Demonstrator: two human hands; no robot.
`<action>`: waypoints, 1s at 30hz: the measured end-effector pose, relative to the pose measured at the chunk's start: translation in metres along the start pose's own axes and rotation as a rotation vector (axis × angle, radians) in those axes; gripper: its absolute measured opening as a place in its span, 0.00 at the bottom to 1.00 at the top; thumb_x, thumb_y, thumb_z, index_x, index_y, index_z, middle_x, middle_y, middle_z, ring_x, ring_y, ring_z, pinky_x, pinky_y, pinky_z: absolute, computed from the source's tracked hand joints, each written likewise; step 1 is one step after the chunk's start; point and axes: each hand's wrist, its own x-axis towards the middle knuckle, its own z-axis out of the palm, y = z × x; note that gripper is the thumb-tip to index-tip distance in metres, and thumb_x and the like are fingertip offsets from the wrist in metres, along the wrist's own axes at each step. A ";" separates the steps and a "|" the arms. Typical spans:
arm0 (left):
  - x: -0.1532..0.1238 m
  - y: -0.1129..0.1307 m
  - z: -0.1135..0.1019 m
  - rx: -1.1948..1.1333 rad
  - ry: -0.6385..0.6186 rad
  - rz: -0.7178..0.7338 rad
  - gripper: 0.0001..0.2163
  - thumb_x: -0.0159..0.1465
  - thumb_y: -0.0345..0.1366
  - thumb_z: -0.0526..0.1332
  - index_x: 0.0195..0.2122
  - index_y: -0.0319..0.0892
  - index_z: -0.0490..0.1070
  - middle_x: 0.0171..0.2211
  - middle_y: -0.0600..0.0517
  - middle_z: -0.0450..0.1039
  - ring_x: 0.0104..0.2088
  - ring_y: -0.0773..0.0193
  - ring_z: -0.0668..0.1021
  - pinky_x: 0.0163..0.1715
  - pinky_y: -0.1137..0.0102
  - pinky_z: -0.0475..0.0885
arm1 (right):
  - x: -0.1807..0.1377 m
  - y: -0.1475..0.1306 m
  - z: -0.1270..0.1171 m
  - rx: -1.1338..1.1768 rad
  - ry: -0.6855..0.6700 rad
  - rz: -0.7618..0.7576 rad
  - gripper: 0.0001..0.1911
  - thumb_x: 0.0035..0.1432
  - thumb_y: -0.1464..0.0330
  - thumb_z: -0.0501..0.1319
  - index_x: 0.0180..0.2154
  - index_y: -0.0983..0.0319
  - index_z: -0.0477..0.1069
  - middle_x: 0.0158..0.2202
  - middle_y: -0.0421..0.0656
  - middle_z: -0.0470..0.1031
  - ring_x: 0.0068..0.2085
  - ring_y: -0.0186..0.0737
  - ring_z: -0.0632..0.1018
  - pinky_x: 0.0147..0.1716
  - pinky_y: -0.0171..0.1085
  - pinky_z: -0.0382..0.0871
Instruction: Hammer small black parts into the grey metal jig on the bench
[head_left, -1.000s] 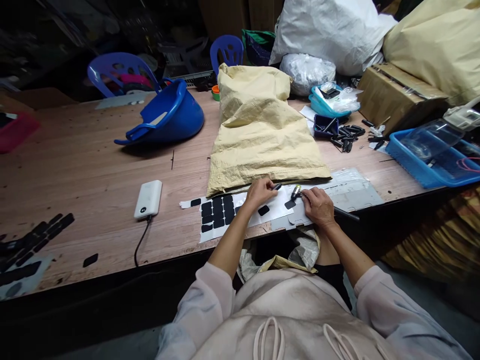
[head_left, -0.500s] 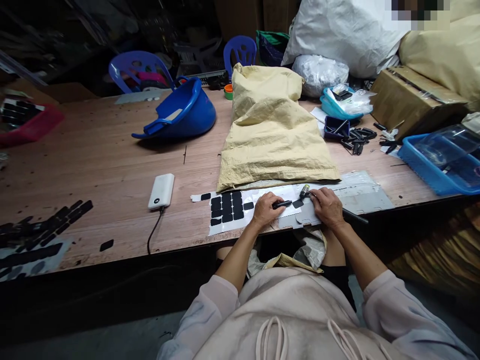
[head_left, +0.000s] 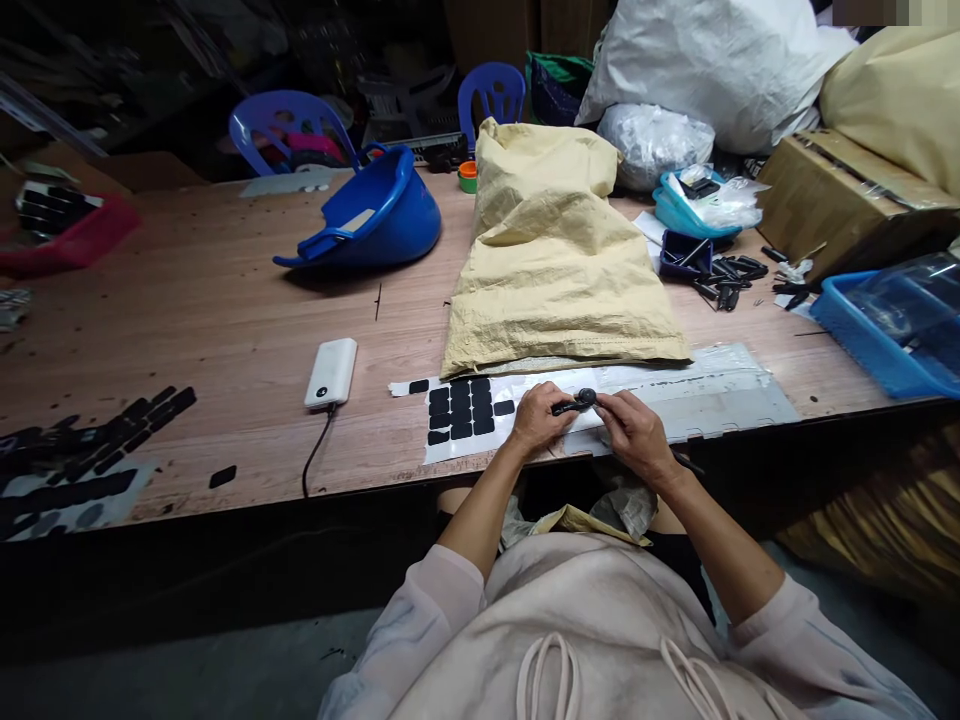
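My left hand (head_left: 541, 415) is closed around a slim black part (head_left: 562, 407) that sticks out past the fingertips, just above the table's front edge. My right hand (head_left: 637, 430) grips a small hammer (head_left: 586, 397). The hammer's round black head is at the tip of the black part, and the end of its dark handle shows beyond my right wrist. Under both hands lies a white backing sheet (head_left: 439, 455). Rows of black rounded stickers (head_left: 461, 408) cover its left side, and a single one (head_left: 504, 408) sits beside my left hand.
A yellow cloth sack (head_left: 562, 270) lies right behind the sheet. On the left are a white power bank (head_left: 331, 372) with a cable, and a blue basin (head_left: 386, 220). Loose black parts (head_left: 727, 285) and a blue tray (head_left: 877, 335) are on the right.
My right hand has moved left toward my left hand. The hammer has turned, its black face showing where a yellowish end showed before, and it has come to the black part. The view has shifted slightly.
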 end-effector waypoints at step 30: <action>0.001 0.001 0.002 0.067 -0.009 0.002 0.14 0.56 0.31 0.71 0.44 0.46 0.84 0.40 0.50 0.79 0.45 0.55 0.79 0.50 0.62 0.74 | 0.005 0.081 -0.022 -0.396 0.100 0.045 0.14 0.71 0.64 0.56 0.48 0.58 0.80 0.39 0.46 0.78 0.42 0.46 0.75 0.43 0.41 0.68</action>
